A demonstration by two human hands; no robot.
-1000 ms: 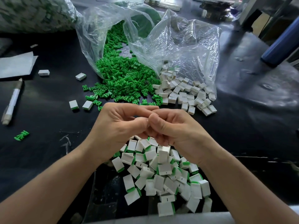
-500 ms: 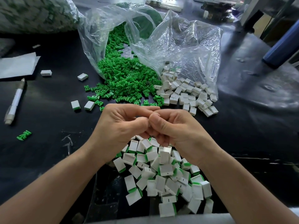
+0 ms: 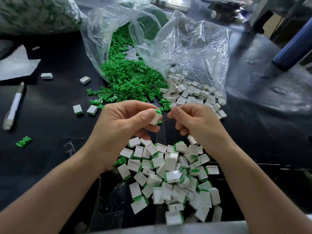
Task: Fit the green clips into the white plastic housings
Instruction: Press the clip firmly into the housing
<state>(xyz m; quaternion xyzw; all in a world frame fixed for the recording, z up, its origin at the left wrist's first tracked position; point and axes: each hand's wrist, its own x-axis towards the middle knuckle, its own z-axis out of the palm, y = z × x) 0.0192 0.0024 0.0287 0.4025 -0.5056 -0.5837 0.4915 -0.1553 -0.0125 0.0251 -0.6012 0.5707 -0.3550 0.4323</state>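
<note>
My left hand (image 3: 125, 123) pinches a white housing with a green clip in its top end (image 3: 156, 116) between thumb and fingers. My right hand (image 3: 192, 122) hovers just to the right of it with its fingers curled, and I see nothing in it. Loose green clips (image 3: 130, 80) spill from a clear plastic bag (image 3: 185, 48). Empty white housings (image 3: 190, 93) lie in a heap beside them. A pile of assembled white-and-green pieces (image 3: 170, 176) sits on the black table (image 3: 50, 129) below my hands.
A white pen (image 3: 13, 108) lies at the left, with white paper (image 3: 16, 65) behind it. Stray housings (image 3: 85, 80) and a single green clip (image 3: 23, 141) are scattered on the left. A blue cylinder (image 3: 293, 49) stands at the far right.
My hands were pressed together over a piece; they have now come apart. The assembled housing stays in my left hand, and my right hand has drawn back to the right.
</note>
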